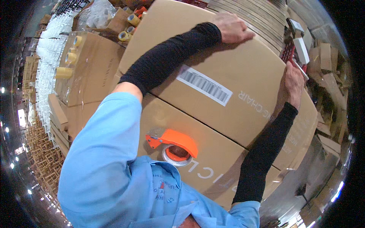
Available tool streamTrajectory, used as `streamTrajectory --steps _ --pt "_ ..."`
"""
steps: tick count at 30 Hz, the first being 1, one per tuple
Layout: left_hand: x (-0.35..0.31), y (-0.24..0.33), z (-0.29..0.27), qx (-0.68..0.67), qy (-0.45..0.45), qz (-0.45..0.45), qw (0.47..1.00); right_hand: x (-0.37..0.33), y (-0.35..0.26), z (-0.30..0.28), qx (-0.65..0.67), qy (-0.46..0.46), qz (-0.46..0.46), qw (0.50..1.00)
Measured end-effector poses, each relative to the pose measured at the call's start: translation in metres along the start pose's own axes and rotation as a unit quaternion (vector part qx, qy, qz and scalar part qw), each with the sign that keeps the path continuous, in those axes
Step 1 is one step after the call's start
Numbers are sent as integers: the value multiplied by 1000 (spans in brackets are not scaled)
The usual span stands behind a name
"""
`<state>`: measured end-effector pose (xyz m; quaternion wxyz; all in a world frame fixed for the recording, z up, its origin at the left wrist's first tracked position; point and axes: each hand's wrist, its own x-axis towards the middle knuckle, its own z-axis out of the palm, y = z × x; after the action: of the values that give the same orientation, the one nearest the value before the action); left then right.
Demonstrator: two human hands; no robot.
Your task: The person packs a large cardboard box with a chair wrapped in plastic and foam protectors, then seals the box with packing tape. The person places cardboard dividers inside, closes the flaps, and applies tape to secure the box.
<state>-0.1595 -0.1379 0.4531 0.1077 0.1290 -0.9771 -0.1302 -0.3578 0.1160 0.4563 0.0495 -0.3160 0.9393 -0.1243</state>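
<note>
A large brown cardboard box (163, 22) lies in front of me, its flaps meeting in a long dark seam with a white barcode label (205, 85) beside it. My left hand (232, 29) is at the far edge of the box, its fingers bent and closed over that edge. At the box's right edge, my right hand (294, 81) grips the side, with some fingertips hidden behind it. An orange tape dispenser (178, 140) with a roll of tape rests on the near part of the box, close to my chest and apart from both hands.
On the left, another carton (93, 68) carries several rolls of yellowish tape (71, 58). An open box with clear plastic wrap (97, 15) stands behind it. Wooden slats (254, 15) lie beyond the far edge. Flattened cardboard (334, 89) is piled at the right.
</note>
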Motion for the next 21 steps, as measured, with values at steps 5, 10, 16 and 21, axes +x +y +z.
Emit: streamTrajectory --steps 5,10,16,21 --pt "-14 3 -23 109 27 194 975 2 18 10 -12 1 -45 999" --pt "-187 -76 -91 135 199 -37 970 9 34 20 -26 56 -103 993" --pt "-359 -124 -75 70 90 -442 890 24 42 44 -55 130 -132 981" --pt "-338 -122 -69 72 101 -418 900 21 63 64 205 78 -238 946"
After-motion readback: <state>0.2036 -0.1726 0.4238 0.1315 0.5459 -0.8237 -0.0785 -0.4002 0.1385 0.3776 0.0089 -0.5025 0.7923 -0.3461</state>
